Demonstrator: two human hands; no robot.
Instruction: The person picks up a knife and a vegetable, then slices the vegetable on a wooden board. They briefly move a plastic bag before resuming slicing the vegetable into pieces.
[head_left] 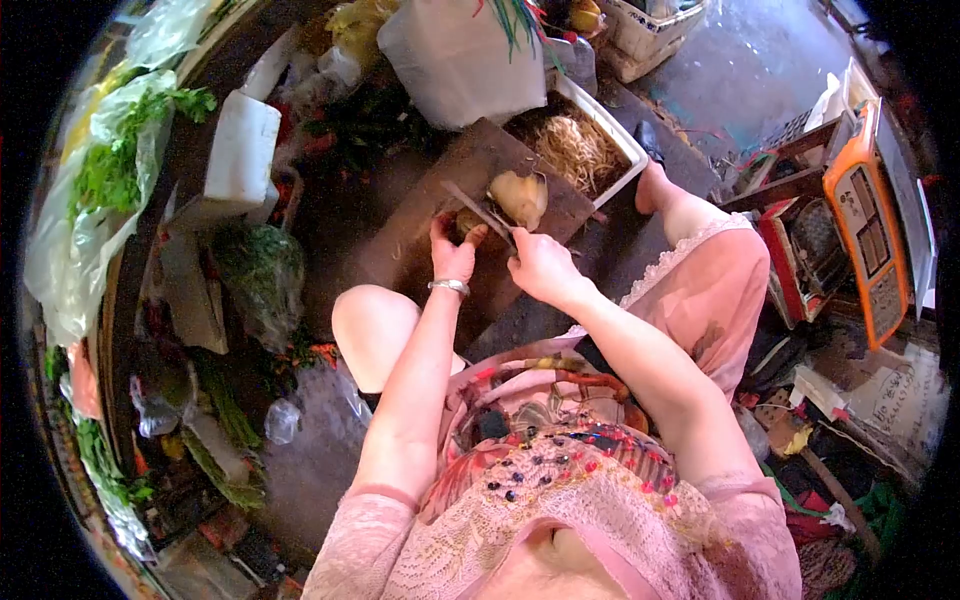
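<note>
Brown board (402, 243); right hand (545, 266) clenches knife (474, 205), left hand (455, 252) grips brownish piece (467, 221).

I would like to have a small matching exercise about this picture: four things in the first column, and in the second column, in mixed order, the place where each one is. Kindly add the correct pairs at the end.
Things
1. knife
2. pale chunk
3. bracelet
4. pale shreds

Places
A. inside the white tray
B. around the wrist of the left hand
C. gripped in the right hand
D. resting on the brown board

Right pairs
1-C, 2-D, 3-B, 4-A
</note>
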